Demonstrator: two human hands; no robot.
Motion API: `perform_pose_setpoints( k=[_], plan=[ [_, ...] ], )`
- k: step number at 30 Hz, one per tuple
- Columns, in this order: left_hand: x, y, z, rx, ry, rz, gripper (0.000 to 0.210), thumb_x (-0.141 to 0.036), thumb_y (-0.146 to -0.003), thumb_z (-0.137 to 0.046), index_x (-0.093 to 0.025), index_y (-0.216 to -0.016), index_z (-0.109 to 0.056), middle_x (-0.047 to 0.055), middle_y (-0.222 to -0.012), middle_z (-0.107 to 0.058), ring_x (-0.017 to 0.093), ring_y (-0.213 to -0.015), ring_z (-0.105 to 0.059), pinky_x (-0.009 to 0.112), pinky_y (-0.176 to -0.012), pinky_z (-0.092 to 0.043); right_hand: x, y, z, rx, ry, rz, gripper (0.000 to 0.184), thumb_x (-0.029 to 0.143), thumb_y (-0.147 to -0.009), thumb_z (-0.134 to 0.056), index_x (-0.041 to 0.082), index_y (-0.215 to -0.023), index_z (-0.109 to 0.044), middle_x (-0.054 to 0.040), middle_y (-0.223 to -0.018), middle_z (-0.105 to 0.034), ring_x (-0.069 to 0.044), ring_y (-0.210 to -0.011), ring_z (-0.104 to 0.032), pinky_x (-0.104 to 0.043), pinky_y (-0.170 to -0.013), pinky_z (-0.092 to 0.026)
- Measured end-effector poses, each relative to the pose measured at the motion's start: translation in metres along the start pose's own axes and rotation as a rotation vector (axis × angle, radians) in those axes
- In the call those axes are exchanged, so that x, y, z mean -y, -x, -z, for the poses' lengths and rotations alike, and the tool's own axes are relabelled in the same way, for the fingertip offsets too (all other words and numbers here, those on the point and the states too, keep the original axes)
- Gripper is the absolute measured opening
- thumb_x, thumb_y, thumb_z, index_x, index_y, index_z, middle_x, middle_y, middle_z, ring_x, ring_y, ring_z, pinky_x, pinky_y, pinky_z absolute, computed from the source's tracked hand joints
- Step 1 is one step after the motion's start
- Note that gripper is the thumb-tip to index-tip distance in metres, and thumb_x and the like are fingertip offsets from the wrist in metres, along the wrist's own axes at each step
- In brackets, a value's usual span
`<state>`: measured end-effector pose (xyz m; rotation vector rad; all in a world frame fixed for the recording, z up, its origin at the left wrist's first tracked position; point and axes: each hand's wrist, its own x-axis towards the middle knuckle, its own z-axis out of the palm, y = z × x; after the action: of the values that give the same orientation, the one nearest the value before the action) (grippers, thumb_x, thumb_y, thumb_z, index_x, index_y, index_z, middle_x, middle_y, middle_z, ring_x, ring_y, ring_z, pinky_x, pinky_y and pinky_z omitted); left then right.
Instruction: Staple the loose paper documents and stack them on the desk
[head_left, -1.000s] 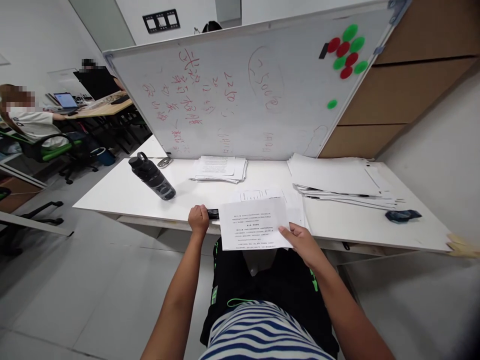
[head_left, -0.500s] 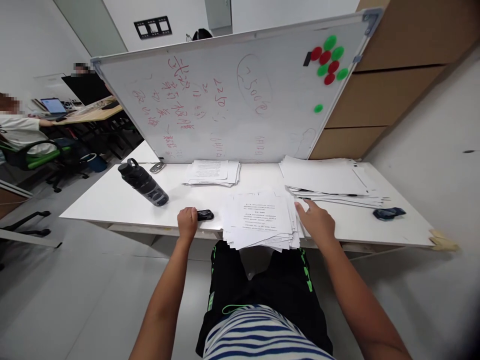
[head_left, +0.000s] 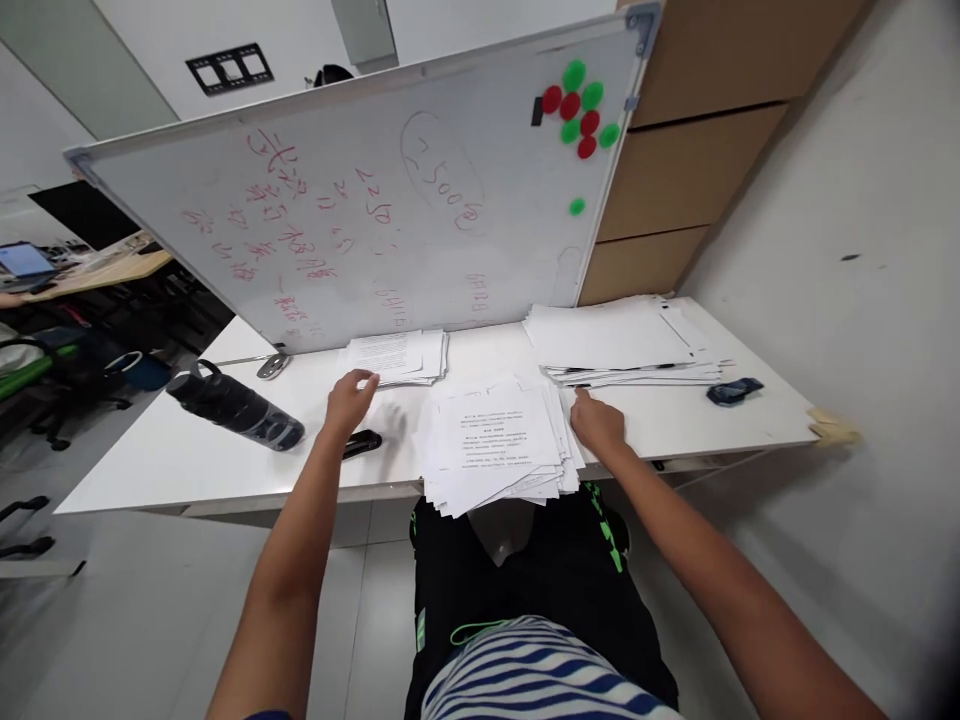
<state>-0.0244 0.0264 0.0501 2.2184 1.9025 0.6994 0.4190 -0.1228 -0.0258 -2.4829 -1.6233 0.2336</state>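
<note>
My left hand (head_left: 351, 402) hovers at the near left corner of the left stack of printed sheets (head_left: 397, 358), fingers pointing right and apart, with nothing seen in them. Just below it on the table lies a black stapler (head_left: 362, 443). In front of me a thicker, uneven pile of printed sheets (head_left: 491, 440) overhangs the table's front edge. My right hand (head_left: 598, 422) rests at that pile's right edge with its fingers curled in; what is inside them, if anything, is hidden. Beyond it is a wide stack of mostly blank-looking sheets (head_left: 607, 335).
A dark water bottle (head_left: 236, 405) is at the left, near a computer mouse (head_left: 272, 366). At the right lies a dark blue object (head_left: 735, 391). A whiteboard (head_left: 337, 210) with magnets stands along the back, beside cardboard boxes (head_left: 675, 190).
My left hand has left the stapler and moved up towards the left stack. My right hand's fingers have curled in beside the middle pile. The view has swung to the right.
</note>
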Motion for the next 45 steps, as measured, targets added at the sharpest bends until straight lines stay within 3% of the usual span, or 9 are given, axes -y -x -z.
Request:
perform_pose_setpoints(
  k=[5, 10, 13, 18, 26, 32, 40, 43, 45],
  plan=[
    [-0.043, -0.046, -0.049, 0.189, -0.217, -0.054, 0.049, -0.049, -0.09, -0.052, -0.021, -0.13, -0.057, 0.015, -0.137, -0.057, 0.034, -0.127, -0.05, 0.045, -0.098, -0.043, 0.002, -0.008, 0.001, 0.029, 0.006, -0.006, 0.047, 0.022, -0.098, -0.033, 0.015, -0.144, -0.045, -0.0149, -0.1, -0.074, -0.028, -0.094, -0.07, -0.033, -0.076, -0.044],
    [-0.038, -0.069, -0.081, 0.246, -0.254, 0.068, 0.055, -0.055, -0.09, -0.051, -0.023, -0.134, -0.054, 0.014, -0.137, -0.056, 0.033, -0.122, -0.054, 0.042, -0.092, -0.045, 0.001, -0.009, 0.002, 0.035, 0.008, -0.004, 0.048, 0.021, -0.098, -0.032, 0.015, -0.145, -0.043, -0.0133, -0.098, -0.074, -0.025, -0.09, -0.07, -0.03, -0.072, -0.044],
    [-0.027, -0.07, -0.087, 0.245, -0.26, 0.043, 0.048, -0.056, -0.093, -0.045, -0.025, -0.125, -0.06, 0.012, -0.13, -0.061, 0.031, -0.114, -0.059, 0.038, -0.087, -0.046, 0.0, -0.009, 0.001, 0.031, 0.014, -0.003, 0.048, 0.021, -0.098, -0.033, 0.015, -0.144, -0.043, -0.0128, -0.096, -0.074, -0.025, -0.087, -0.07, -0.03, -0.071, -0.043],
    [-0.017, -0.064, -0.09, 0.216, -0.322, -0.087, 0.043, -0.04, -0.102, -0.029, -0.024, -0.131, -0.056, 0.011, -0.135, -0.06, 0.027, -0.113, -0.061, 0.035, -0.085, -0.043, -0.003, -0.01, -0.006, -0.02, 0.046, 0.01, 0.044, 0.021, -0.098, -0.034, 0.016, -0.14, -0.047, -0.0117, -0.093, -0.074, -0.026, -0.085, -0.07, -0.03, -0.07, -0.042],
    [-0.044, -0.072, -0.091, 0.183, -0.421, 0.015, 0.033, -0.027, -0.098, -0.033, -0.015, -0.112, -0.06, 0.016, -0.103, -0.071, 0.029, -0.096, -0.066, 0.038, -0.082, -0.042, -0.002, -0.011, -0.005, -0.001, 0.043, 0.005, 0.045, 0.021, -0.098, -0.034, 0.015, -0.141, -0.045, -0.0117, -0.094, -0.074, -0.025, -0.084, -0.07, -0.03, -0.069, -0.042],
    [-0.08, -0.064, -0.077, 0.044, -0.227, 0.139, 0.027, -0.031, -0.095, -0.041, -0.018, -0.103, -0.062, 0.013, -0.095, -0.073, 0.029, -0.095, -0.067, 0.042, -0.09, -0.043, -0.002, -0.011, -0.002, 0.006, 0.031, 0.01, 0.044, 0.021, -0.099, -0.034, 0.015, -0.14, -0.047, -0.0121, -0.094, -0.074, -0.024, -0.084, -0.07, -0.029, -0.069, -0.041],
    [-0.188, 0.012, -0.021, -0.145, 0.24, -0.271, 0.018, -0.038, -0.09, -0.056, -0.023, -0.083, -0.064, 0.001, -0.085, -0.074, 0.017, -0.08, -0.068, 0.044, -0.115, -0.028, -0.002, -0.011, 0.0, 0.025, -0.028, 0.026, 0.046, 0.019, -0.098, -0.033, 0.013, -0.141, -0.046, -0.0117, -0.09, -0.073, -0.024, -0.082, -0.069, -0.029, -0.069, -0.041],
    [-0.222, 0.047, 0.007, -0.174, 0.421, -0.36, 0.02, -0.039, -0.088, -0.06, -0.023, -0.078, -0.066, 0.0, -0.082, -0.072, 0.016, -0.077, -0.066, 0.043, -0.111, -0.034, 0.0, -0.01, 0.003, 0.049, -0.053, 0.012, 0.046, 0.018, -0.098, -0.034, 0.013, -0.141, -0.047, -0.0124, -0.092, -0.074, -0.024, -0.084, -0.07, -0.029, -0.07, -0.042],
    [-0.233, 0.062, 0.02, -0.176, 0.585, -0.319, 0.02, -0.04, -0.086, -0.065, -0.022, -0.079, -0.068, 0.001, -0.081, -0.071, 0.016, -0.08, -0.065, 0.039, -0.1, -0.044, 0.001, -0.01, 0.006, 0.066, -0.081, -0.002, 0.046, 0.017, -0.097, -0.035, 0.013, -0.141, -0.047, -0.0126, -0.094, -0.074, -0.024, -0.087, -0.07, -0.029, -0.073, -0.043]
  ],
)
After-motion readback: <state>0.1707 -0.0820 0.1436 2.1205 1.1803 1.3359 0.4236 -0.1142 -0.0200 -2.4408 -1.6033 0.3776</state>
